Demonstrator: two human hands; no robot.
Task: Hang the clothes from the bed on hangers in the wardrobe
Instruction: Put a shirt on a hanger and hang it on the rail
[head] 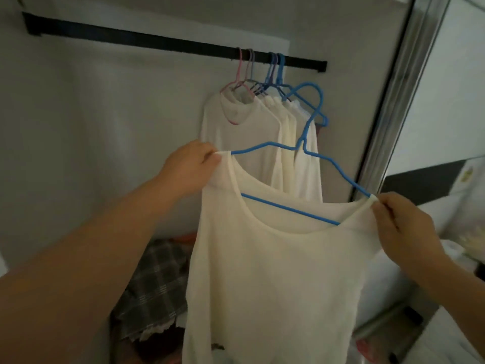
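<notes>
Cream top (275,271) hangs on a blue hanger (286,208); left hand (187,166) and right hand (404,224) each pinch a shoulder.

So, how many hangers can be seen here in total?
About 6. One blue hanger carries the cream top that both hands grip. About five hooks hang on the black rail: pink, grey, three blue. Bunched, so some may be hidden.

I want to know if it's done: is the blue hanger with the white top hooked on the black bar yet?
No, the blue hanger is in the air below the black bar, with both hands holding the white top at its shoulders.
</notes>
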